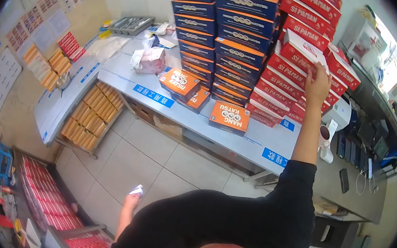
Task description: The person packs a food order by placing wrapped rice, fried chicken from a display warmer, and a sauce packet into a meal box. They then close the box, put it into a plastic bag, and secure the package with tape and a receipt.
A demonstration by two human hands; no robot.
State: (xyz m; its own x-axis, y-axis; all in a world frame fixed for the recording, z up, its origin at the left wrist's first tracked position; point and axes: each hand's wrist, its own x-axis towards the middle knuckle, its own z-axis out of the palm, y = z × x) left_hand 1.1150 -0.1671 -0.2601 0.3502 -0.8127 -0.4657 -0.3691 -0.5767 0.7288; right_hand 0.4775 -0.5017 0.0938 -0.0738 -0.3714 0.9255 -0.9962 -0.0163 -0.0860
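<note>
My right hand (pixel 318 83) reaches out to the stack on the right. Its fingers are closed over the right end of a red and white SI PAMAN box (pixel 299 50), which sits slightly askew on other red boxes (pixel 280 86). Down by my side, my left hand (pixel 131 200) is closed around a small white object (pixel 138 190), too small to identify. Beside the red stack rise tall columns of dark blue and orange boxes (pixel 240 46). Nearer the table's front edge lies an orange MANG KATSU box (pixel 229 117), with two more orange boxes (pixel 179 82) to its left.
The long table (pixel 129 92) carries a plastic-wrapped bundle (pixel 149 61) and a grey tray (pixel 131 25). On the right, a desk holds a white printer (pixel 337 112) and several devices. Red packs fill a bin (pixel 48 190) at lower left, and yellow-orange packs (pixel 90 117) fill a low shelf.
</note>
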